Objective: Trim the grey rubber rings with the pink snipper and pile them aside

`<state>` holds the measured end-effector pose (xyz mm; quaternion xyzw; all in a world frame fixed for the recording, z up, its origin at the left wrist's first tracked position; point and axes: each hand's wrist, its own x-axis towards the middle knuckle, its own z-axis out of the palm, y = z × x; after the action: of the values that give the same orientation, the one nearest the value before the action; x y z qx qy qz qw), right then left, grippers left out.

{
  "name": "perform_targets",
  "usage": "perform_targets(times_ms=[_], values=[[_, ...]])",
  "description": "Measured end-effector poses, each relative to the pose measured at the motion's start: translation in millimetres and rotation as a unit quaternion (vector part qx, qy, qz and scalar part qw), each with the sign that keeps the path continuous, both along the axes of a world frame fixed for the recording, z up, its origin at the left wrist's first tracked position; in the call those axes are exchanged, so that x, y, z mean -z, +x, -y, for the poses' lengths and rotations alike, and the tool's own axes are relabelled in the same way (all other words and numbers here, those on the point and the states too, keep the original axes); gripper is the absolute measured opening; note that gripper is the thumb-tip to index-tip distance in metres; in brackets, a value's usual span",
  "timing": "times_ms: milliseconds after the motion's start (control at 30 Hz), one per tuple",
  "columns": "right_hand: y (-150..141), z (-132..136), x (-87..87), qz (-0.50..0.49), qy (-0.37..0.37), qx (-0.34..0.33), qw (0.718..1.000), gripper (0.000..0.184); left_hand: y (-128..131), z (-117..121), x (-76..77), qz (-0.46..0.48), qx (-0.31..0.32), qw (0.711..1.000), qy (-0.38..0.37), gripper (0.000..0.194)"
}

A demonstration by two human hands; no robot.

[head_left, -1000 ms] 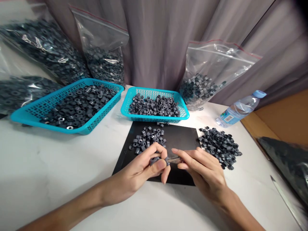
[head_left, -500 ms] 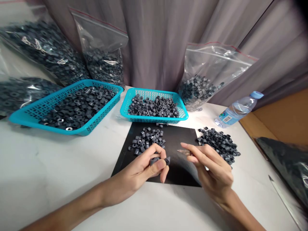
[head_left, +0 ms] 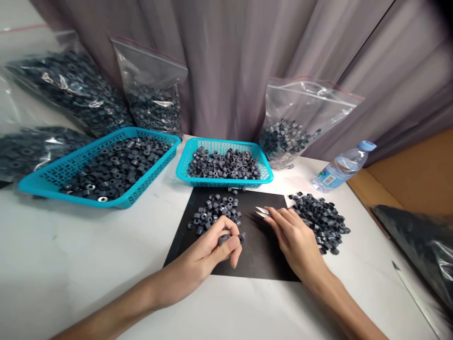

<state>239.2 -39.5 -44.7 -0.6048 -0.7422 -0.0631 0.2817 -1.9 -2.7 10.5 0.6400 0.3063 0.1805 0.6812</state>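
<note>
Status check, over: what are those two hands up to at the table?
Left hand pinching small grey pieces. Right hand holding metal tool, tips apart, above black mat. Loose pile just beyond left hand.

Head-height view (fairly near), forward and down

A workshop, seemingly; bags (head_left: 150, 66) and baskets (head_left: 226, 182) hold bulk grey parts (head_left: 226, 164).

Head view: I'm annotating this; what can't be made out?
Head view:
- Rear end of silver pointed metal tool: hidden by right hand.
- Count of grey cylindrical rings in left hand: obscured by its grip.
- Lower clear plastic bag, far left: cut off by edge.
- Clear plastic bottle, blue label: any wording too small.
</note>
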Motion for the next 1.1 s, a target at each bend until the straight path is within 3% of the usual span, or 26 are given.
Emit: perform_targets(times_ms=[133, 233, 300, 467, 600, 733, 900, 1100], values=[[2.5, -8.3, 15.1, 0.034, -0.002, 0.03, 0.999, 0.035, -0.7, -7.0, 5.7, 0.051, -0.048, 0.987, -0.143, 0.018], [4.3, -12.4, 21.3, 0.048, 0.008, 0.042, 0.998, 0.037, -3.8, -18.1, 6.5, 0.146, -0.143, 0.945, -0.254, 0.009], [4.9, -13.5, 22.8, 0.06, 0.016, 0.048, 0.997, 0.036, -6.7, -26.1, 4.5, 0.193, -0.203, 0.916, -0.289, 0.008], [-13.4, -4.9, 11.5, 0.005, 0.04, 0.017, 0.999, 0.036, -12.7, -37.1, 1.7, 0.241, -0.219, 0.89, -0.32, 0.017], [-52.3, 10.4, -2.6, -0.081, -0.006, -0.094, 0.992, 0.027, -13.4, -37.4, 5.4, 0.25, -0.203, 0.887, -0.332, 0.025], [-78.5, 14.9, -0.2, -0.077, -0.043, -0.116, 0.989, 0.017, -13.0, -37.0, 6.2, 0.241, -0.199, 0.887, -0.339, 0.033], [-76.2, 8.9, 10.1, -0.076, -0.064, -0.101, 0.99, 0.012, -11.9, -36.2, 3.2, 0.237, -0.198, 0.888, -0.34, 0.038], [-70.1, 13.3, 1.8, -0.104, -0.06, -0.107, 0.987, 0.011, -11.3, -35.6, 1.8, 0.22, -0.192, 0.898, -0.33, 0.047]])
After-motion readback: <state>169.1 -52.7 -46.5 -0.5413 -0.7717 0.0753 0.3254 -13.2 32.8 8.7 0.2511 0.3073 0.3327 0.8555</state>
